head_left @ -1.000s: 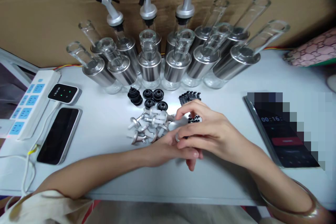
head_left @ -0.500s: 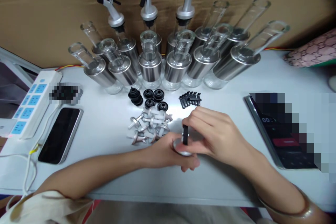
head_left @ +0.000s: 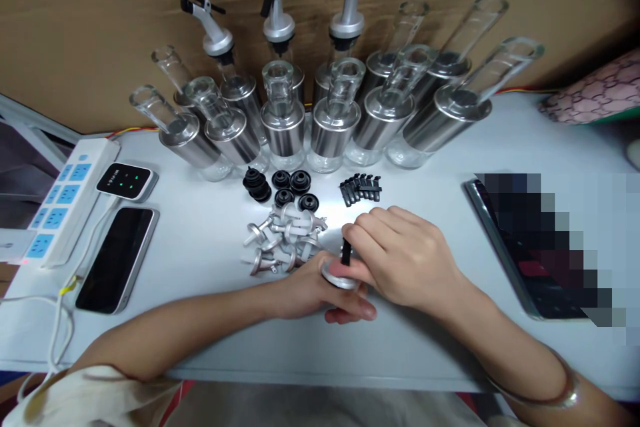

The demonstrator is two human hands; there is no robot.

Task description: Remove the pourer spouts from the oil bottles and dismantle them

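Note:
My left hand (head_left: 320,290) is closed round a silver pourer spout (head_left: 339,277), held base up just above the white table (head_left: 430,333). My right hand (head_left: 405,257) pinches a small black cap piece (head_left: 345,251) and holds it upright against the spout. To the left of both hands lies a pile of several silver spouts (head_left: 285,240). Behind them are black rubber stoppers (head_left: 283,188) and a row of small black cap pieces (head_left: 361,188).
Several glass and steel bottles (head_left: 330,120) stand at the back, three fitted with pourers (head_left: 273,10). A power strip (head_left: 63,197), a small black device (head_left: 125,180) and a dark phone (head_left: 117,259) lie at the left. A blurred tablet (head_left: 545,247) lies at the right.
My right hand brought a black cap piece from near the pile to the spout in my left hand. Both hands shifted slightly left and down together.

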